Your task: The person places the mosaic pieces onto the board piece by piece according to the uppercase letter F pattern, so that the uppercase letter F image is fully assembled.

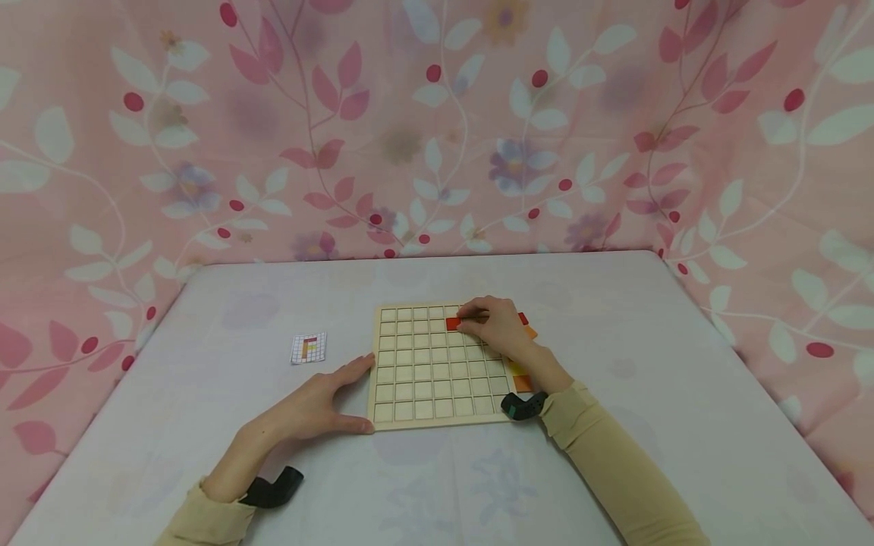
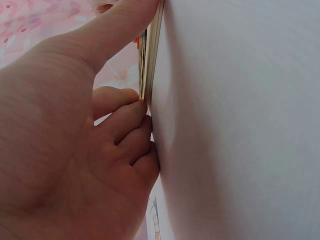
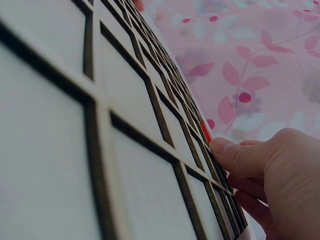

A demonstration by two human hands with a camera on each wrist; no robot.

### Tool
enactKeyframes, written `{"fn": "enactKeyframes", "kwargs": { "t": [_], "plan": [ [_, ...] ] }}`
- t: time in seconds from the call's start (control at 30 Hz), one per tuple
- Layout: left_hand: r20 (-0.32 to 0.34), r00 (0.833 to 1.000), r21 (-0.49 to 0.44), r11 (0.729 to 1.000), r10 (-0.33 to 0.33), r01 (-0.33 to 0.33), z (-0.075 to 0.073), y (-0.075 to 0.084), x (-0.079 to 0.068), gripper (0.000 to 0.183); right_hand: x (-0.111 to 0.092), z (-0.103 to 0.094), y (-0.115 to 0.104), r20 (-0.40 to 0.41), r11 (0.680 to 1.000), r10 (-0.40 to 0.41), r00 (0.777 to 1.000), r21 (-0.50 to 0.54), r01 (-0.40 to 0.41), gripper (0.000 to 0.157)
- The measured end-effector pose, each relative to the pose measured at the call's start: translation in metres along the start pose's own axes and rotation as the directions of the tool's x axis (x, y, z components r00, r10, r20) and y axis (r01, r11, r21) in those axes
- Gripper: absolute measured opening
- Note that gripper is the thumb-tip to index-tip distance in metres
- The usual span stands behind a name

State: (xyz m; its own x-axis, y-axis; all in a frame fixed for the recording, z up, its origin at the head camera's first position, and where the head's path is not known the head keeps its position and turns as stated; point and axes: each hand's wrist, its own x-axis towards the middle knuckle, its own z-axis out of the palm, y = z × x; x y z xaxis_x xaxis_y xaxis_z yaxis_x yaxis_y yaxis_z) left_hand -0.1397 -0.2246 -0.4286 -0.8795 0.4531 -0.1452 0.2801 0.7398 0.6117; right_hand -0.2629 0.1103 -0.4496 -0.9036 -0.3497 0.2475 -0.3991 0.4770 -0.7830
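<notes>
1. Pink floral cloth (image 1: 403, 144) fills the upper frame; below it spreads the white-covered table (image 1: 649, 326), with a small pattern card (image 1: 309, 348) left of centre.
2. Lower centre lies the pale gridded board (image 1: 441, 371); I judge it light, stiff and apt to slide, so the rim suits a steadying touch; my left grip (image 1: 310, 406) is spread, grasping nothing, its fingers and thumb against the left edge.
3. Near frame centre, toward the board's upper right, is the red tile (image 1: 452, 324); my right grip (image 1: 495, 327) pinches its right end.
4. That tile should be rigid, nearly weightless, perhaps slick; I'd hold it lightly by opposite edges, since squeezing hard could make it skid.
</notes>
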Motion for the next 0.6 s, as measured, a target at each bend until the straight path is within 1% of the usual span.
{"fn": "enactKeyframes", "kwargs": {
  "t": [0.17, 0.3, 0.43, 0.6],
  "plan": [
    [-0.004, 1.000, 0.004, 1.000, 0.009, -0.009, 0.000, 0.000, 0.000, 0.109, 0.001, 0.000, 0.001, 0.001, 1.000, -0.003, 1.000, -0.004, 0.003, 0.021],
    [-0.004, 1.000, -0.001, 1.000, 0.007, -0.007, 0.001, 0.000, 0.000, 0.109, 0.001, -0.006, -0.006, 0.012, 0.998, 0.057, 0.998, 0.015, -0.057, 0.020],
    [-0.003, 1.000, -0.005, 1.000, 0.003, -0.003, 0.002, 0.001, 0.001, 0.109, 0.002, -0.020, -0.012, 0.000, 0.993, 0.117, 0.993, 0.033, -0.117, 0.022],
    [-0.005, 1.000, 0.005, 1.000, 0.000, 0.000, 0.001, 0.002, -0.001, 0.109, 0.001, -0.043, -0.011, -0.029, 0.991, 0.133, 0.991, -0.004, -0.133, 0.023]
  ]
}}
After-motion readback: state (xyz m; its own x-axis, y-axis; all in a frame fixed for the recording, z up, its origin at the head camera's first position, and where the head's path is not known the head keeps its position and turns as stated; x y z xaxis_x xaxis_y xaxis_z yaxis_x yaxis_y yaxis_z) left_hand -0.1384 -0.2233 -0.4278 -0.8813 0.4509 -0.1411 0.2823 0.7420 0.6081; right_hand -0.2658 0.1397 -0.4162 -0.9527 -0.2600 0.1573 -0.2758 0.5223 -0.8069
